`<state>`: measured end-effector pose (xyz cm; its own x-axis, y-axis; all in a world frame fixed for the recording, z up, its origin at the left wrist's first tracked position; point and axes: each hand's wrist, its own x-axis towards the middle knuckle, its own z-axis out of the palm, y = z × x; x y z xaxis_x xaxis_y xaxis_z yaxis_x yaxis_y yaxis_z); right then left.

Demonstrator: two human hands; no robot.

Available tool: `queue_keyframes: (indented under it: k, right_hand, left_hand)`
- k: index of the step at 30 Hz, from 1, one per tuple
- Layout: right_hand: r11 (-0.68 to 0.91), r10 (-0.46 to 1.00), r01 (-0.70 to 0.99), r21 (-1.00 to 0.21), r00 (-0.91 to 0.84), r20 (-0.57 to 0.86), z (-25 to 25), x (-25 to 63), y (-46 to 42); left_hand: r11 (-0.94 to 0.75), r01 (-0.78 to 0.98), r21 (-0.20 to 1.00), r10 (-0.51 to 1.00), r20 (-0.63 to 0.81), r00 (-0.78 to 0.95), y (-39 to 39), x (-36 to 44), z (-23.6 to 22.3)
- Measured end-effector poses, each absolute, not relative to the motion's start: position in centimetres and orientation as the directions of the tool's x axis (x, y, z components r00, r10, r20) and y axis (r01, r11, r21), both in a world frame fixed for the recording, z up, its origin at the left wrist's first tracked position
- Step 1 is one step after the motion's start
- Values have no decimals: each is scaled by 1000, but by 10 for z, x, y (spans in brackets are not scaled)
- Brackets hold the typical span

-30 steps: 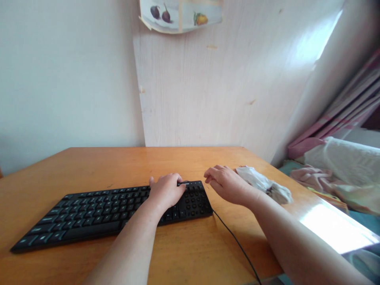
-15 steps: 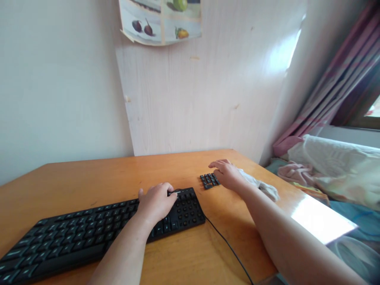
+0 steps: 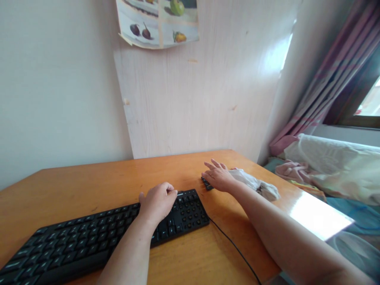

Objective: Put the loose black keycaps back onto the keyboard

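A black keyboard (image 3: 80,233) lies slantwise on the wooden desk. Its number pad (image 3: 190,209) at the right end shows bare key sockets without caps. My left hand (image 3: 157,202) is closed at the keyboard's back edge, index finger and thumb together on it; the other fingers are partly hidden. Farther right, my right hand (image 3: 219,177) hovers over or touches a small group of loose black keycaps (image 3: 206,183), covering most of them. Its fingers are spread, and nothing shows in them. A crumpled white-grey cloth (image 3: 252,182) lies just beyond my right wrist.
The keyboard's cable (image 3: 234,246) runs toward the desk's front edge. Behind the desk (image 3: 97,178) stands a pale wall panel with a fruit picture (image 3: 160,23). At the right are a pink curtain (image 3: 314,87), piled bedding (image 3: 332,162) and a clear plastic container (image 3: 356,253).
My right hand has lowered and moved slightly left, now covering more of the loose keycaps, its fingers spread wider. My left hand stays at the keyboard. The view has shifted a little.
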<state>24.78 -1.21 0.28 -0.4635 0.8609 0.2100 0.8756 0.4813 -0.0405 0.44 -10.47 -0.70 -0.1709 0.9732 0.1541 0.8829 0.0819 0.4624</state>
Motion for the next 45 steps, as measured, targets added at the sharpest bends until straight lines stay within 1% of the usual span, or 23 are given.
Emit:
queue_keyframes:
  k: [4,7,9,14,16,27,32,39,45]
  right_hand:
    - [448,885,893,-33,-438,159,-3,244,-5]
    - [451,884,892,-34,-441,153,-7,242,-2]
    - [450,883,892,-40,-438,171,-9,241,0]
    - [404,885,913,-62,-373,278,-8,243,6]
    - [392,886,918,-55,-361,292,-4,245,9]
    - [456,877,889,40,-456,151,13,239,38]
    - [496,860,866,66,-500,98,16,235,44]
    - [505,856,859,85,-511,75,12,232,48]
    - [499,859,862,90,-506,83,11,231,51]
  left_hand:
    - [100,874,475,973,139,-186,-104,6,-9]
    - [97,866,491,971,142,-190,-104,7,-8]
    - [98,858,504,969,148,-198,-104,7,-7]
    - [98,845,526,965,158,-210,-104,7,-6]
    - [99,842,530,964,159,-213,-103,7,-6]
    - [94,833,545,962,166,-217,-104,8,-5]
    - [90,845,527,963,170,-209,-104,9,-5]
    - [78,842,534,962,180,-204,-104,10,-8]
    - [94,839,536,966,156,-208,-105,11,-6]
